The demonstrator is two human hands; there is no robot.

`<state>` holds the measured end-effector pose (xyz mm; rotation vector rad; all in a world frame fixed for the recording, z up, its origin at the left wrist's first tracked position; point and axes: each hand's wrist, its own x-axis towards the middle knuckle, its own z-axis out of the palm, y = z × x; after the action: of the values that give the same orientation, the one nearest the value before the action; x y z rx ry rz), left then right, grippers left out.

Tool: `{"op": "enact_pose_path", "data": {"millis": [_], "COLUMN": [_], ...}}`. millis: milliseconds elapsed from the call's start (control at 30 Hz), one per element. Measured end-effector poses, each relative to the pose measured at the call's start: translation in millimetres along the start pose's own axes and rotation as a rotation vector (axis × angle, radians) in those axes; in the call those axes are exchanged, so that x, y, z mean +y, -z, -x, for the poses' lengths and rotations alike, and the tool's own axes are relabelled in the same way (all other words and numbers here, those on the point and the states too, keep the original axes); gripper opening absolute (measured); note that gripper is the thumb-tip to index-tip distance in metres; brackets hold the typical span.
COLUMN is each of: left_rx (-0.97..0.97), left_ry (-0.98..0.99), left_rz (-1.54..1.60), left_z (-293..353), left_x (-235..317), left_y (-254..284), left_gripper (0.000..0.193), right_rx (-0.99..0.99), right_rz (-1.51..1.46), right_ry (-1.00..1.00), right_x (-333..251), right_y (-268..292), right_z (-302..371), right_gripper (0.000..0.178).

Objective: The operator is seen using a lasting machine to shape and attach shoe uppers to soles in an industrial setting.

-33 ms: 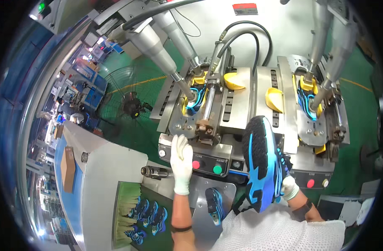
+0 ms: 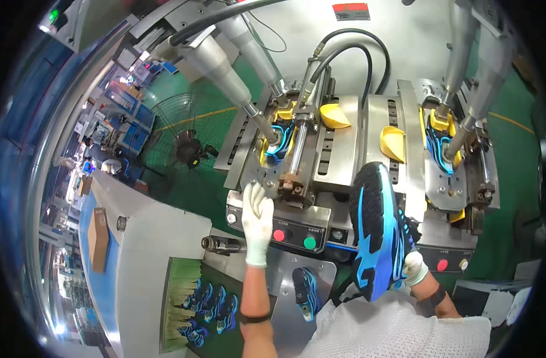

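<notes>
In a white glove, my left hand [image 2: 258, 225] hovers over the left end of the control panel [image 2: 298, 230], fingers stretched out with nothing in them. My right hand [image 2: 414, 268], gloved too, grips a black and blue sports shoe [image 2: 371, 230] by its side. That shoe stands on end, its sole facing left; most of my right fingers are hidden behind it. Beyond my hands, the machine's rods press on one blue-black shoe [image 2: 277, 144] at the left station and another shoe [image 2: 437, 143] at the right. A further shoe [image 2: 306, 292] lies on the metal plate [image 2: 282, 268] near me.
Two yellow curved pads [image 2: 334, 116] sit on the machine's middle. Several shoes [image 2: 216, 307] are at lower left beside green bristle strips [image 2: 182, 304]. A metal fitting [image 2: 220, 244] juts out left of the panel. Beyond stands a black fan [image 2: 188, 146]; a carton [image 2: 97, 238] lies far left.
My left hand has shifted slightly farther away, toward the left station. The shoe in my right hand has moved slightly right and tilted a little.
</notes>
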<state>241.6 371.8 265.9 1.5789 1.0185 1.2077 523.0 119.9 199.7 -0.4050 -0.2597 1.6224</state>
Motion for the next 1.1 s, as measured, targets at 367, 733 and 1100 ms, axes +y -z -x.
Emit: {"op": "enact_pose_path", "data": {"millis": [367, 733, 1100], "left_rx": [-0.107, -0.070, 0.255], "left_ry": [0.138, 0.044, 0.150], "left_rz": [-0.297, -0.049, -0.096], "left_z": [-211.5, -263.5, -33.8], "left_x": [-147.7, -223.3, -89.7], "left_y": [-41.6, -15.5, 89.9], "left_gripper": [0.090, 0.023, 0.038], "right_rx": [0.149, 0.318, 0.296], "right_rz": [0.019, 0.244, 0.395], "right_ry": [0.127, 0.162, 0.059], "right_x": [-18.8, -4.9, 19.0], "right_y": [-17.5, -46.1, -113.5], "right_z": [-5.6, -20.3, -145.8], "right_gripper": [0.092, 0.087, 0.054]}}
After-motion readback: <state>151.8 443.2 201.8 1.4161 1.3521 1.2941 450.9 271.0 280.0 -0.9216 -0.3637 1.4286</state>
